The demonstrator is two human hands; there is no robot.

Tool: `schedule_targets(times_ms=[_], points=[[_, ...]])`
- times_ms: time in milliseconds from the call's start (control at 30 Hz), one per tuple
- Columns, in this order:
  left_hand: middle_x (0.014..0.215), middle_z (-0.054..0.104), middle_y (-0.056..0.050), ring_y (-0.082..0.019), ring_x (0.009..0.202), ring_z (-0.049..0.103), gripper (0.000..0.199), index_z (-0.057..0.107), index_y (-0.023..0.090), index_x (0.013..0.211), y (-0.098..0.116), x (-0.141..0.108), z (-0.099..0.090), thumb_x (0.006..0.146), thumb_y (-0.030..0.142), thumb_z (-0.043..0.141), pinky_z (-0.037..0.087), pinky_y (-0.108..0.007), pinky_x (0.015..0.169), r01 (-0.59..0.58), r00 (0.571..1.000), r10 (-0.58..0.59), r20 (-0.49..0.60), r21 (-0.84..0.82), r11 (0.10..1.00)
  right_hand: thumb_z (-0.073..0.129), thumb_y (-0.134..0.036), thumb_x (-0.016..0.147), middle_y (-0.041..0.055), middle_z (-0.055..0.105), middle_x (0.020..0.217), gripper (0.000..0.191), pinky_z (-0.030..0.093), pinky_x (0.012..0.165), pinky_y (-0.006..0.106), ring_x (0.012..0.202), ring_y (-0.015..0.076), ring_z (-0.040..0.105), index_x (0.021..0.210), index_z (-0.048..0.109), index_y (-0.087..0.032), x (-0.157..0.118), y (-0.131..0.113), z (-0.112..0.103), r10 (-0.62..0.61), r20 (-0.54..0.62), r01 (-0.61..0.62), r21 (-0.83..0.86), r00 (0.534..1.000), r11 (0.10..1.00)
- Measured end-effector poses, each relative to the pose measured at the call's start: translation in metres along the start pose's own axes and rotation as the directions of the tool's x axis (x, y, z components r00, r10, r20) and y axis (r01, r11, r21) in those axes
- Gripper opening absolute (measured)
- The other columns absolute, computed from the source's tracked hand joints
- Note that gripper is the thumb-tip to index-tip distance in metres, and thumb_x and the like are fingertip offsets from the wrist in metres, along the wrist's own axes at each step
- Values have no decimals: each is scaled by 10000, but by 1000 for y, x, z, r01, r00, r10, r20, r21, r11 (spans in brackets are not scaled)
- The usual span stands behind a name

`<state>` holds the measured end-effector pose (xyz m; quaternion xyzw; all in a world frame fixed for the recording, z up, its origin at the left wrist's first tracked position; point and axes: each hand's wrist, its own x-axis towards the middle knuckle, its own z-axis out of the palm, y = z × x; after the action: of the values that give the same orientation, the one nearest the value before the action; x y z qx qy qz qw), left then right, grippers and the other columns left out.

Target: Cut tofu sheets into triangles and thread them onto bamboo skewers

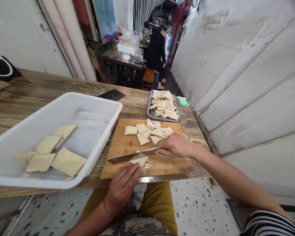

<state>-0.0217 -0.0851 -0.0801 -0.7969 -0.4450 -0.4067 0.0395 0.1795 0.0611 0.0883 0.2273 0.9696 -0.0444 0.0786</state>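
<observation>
My right hand is closed around the handle of a kitchen knife. Its long blade lies across a pale folded tofu sheet near the front of the wooden cutting board. At the board's front edge, my left hand has its fingers together, and their tips press on the near side of that sheet. Farther back on the board lie several cut tofu pieces, some triangular, loosely piled. The blade hides part of the sheet beneath it.
On the left stands a white plastic bin with several larger tofu sheets. Behind the board is a metal tray heaped with cut pieces on thin sticks. Thin skewers lie right of the board. People sit beyond the table.
</observation>
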Motion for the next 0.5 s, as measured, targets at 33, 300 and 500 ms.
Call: schedule_targets(times_ms=[33,300,500], points=[[1158,600,-153,-230,1049,558,455,464,160,1266,0,1,0,818,103,524,450,-412,872,-2,1000,2,0,3,1000,438,-421,911,4,612,611,327,167,477,233,511,103,458,776,630,-194,1,0,-1,-4,-1,4,-6,1000,1000],[1168,589,-157,-237,1053,547,490,448,159,1284,0,0,0,807,88,539,446,-416,868,-9,1000,9,3,-13,1000,455,-421,905,15,632,637,313,192,486,234,533,115,489,781,634,-197,2,-2,-4,18,43,-18,-5,999,1000],[1177,585,-155,-232,1052,548,478,450,154,1283,0,1,-2,816,92,527,441,-412,880,-7,1000,7,16,-5,1000,448,-424,912,25,652,670,316,216,500,227,551,114,515,797,627,-189,1,-2,-2,14,60,-14,-8,998,1000]])
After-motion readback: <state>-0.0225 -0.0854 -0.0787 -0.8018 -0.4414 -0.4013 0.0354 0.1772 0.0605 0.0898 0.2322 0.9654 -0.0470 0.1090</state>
